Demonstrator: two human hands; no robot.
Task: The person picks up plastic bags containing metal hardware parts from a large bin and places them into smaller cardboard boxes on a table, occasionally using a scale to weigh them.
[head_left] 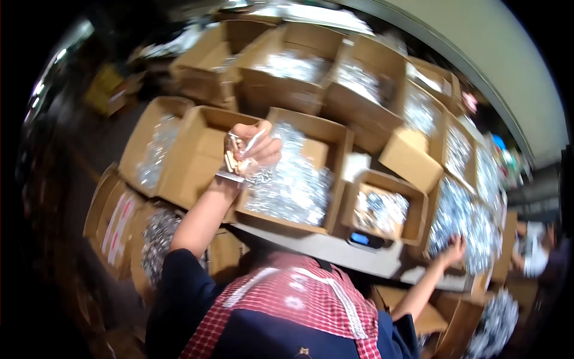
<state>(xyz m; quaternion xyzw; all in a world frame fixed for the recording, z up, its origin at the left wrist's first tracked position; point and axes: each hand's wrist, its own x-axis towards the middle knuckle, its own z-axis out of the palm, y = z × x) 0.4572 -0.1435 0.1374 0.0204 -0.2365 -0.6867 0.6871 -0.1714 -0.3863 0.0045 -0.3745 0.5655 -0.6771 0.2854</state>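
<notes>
My left hand (260,143) is raised in front of a box and closed around a clear plastic bag (232,158). Small tan dowel-like pieces and some shiny metal bits show inside that bag. Right behind it stands a cardboard box (341,143) full of shiny clear packets (287,194). Far to the right, my right hand (452,250) reaches into the near edge of another heap of silvery clear packets (463,218). Its fingers are curled at the heap; what they hold, if anything, is too small to make out.
A small carton (385,178) holding mixed packets sits on a scale with a lit blue display (360,239). More open cartons (281,93) of packets stand behind. A bare-bottomed box (200,140) is at left. Another person (534,248) appears at the far right.
</notes>
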